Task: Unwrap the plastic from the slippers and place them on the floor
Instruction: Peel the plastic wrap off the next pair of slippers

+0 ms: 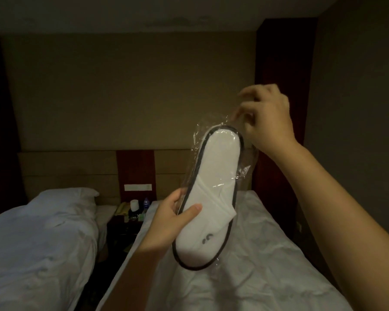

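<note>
White slippers with black edging are held up in the air above the bed, still inside a clear plastic wrap. They stand almost upright, heel end up. My left hand grips the lower left side of the pack, thumb across the front. My right hand is at the top end, fingers pinching the loose plastic above the heel. Only the front slipper shows; whether a second lies behind it is hidden.
A bed with a crumpled white sheet lies below the hands. A second bed is at the left. Between them stands a dark nightstand with a phone, a bottle and a white roll. The floor is barely visible.
</note>
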`<action>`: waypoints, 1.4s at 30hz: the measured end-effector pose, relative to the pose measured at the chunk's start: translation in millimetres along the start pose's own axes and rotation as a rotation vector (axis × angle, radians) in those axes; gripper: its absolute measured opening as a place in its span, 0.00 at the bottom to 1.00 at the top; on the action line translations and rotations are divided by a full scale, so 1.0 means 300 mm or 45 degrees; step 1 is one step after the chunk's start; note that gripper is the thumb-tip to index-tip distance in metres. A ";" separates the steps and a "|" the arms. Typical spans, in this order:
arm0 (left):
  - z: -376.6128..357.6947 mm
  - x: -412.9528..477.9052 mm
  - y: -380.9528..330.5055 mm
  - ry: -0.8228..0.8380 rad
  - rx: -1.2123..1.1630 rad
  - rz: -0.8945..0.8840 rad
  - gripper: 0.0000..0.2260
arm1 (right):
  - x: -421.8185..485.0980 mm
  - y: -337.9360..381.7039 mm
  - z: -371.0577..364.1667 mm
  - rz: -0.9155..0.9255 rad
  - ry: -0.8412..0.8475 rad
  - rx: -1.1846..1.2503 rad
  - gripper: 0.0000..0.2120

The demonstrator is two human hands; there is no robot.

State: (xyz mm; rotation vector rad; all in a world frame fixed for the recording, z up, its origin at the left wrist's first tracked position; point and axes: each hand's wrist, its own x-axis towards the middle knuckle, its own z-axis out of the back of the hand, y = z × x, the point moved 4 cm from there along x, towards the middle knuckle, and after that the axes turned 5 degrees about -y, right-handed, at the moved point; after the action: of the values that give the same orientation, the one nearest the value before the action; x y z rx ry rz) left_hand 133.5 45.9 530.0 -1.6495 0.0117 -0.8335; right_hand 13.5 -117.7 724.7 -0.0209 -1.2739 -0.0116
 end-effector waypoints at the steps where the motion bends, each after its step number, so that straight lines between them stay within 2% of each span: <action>1: 0.000 0.000 0.000 0.000 -0.004 0.001 0.17 | -0.010 -0.004 -0.015 -0.026 0.089 0.047 0.10; 2: 0.002 -0.001 0.002 0.000 -0.008 0.003 0.16 | -0.019 -0.011 -0.025 -0.066 0.129 0.106 0.10; 4: 0.004 -0.006 0.011 -0.005 -0.025 0.023 0.14 | -0.035 -0.027 -0.022 -0.067 0.026 0.156 0.08; 6: 0.002 -0.010 0.024 -0.019 -0.047 0.042 0.14 | -0.051 -0.032 -0.011 0.041 -0.110 0.126 0.06; 7: 0.001 -0.010 0.030 -0.029 -0.048 0.047 0.14 | -0.056 -0.030 -0.018 0.083 -0.091 0.137 0.06; 9: -0.003 -0.009 0.038 -0.038 -0.036 0.049 0.14 | -0.063 -0.028 -0.057 0.063 0.094 0.223 0.11; 11: -0.008 -0.008 0.049 -0.024 -0.026 0.059 0.15 | -0.075 -0.045 -0.099 -0.066 0.269 0.272 0.17; 16: 0.002 -0.013 0.092 -0.025 -0.006 0.100 0.22 | -0.119 -0.097 -0.184 -0.221 0.664 0.490 0.19; 19: 0.004 -0.010 0.107 -0.020 0.019 0.095 0.20 | -0.151 -0.096 -0.220 -0.254 0.844 0.598 0.23; 21: 0.001 -0.012 0.116 0.006 0.008 0.095 0.19 | -0.161 -0.100 -0.233 -0.306 0.862 0.705 0.22; 25: -0.006 -0.035 0.155 0.060 -0.024 0.135 0.19 | -0.177 -0.130 -0.243 -0.533 0.733 0.945 0.16; 29: -0.010 -0.083 0.237 0.038 0.110 0.147 0.18 | -0.279 -0.134 -0.303 -0.655 0.747 0.958 0.13; 33: -0.020 -0.203 0.418 0.005 0.062 0.379 0.17 | -0.524 -0.147 -0.428 -0.848 0.917 1.004 0.16; 37: -0.035 -0.383 0.627 -0.006 -0.008 0.673 0.15 | -0.837 -0.166 -0.546 -1.147 1.056 1.060 0.11; 40: -0.051 -0.557 0.776 0.011 -0.043 0.873 0.15 | -1.100 -0.179 -0.601 -1.369 1.172 0.999 0.19; 42: -0.054 -0.675 0.855 0.001 -0.064 0.984 0.15 | -1.253 -0.165 -0.605 -1.449 1.279 0.954 0.17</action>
State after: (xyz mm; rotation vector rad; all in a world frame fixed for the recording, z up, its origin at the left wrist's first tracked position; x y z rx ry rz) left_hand 84.5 51.0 206.5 -1.5118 0.6345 -0.2394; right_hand 76.0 -172.3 312.6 1.2064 -0.0935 -0.4628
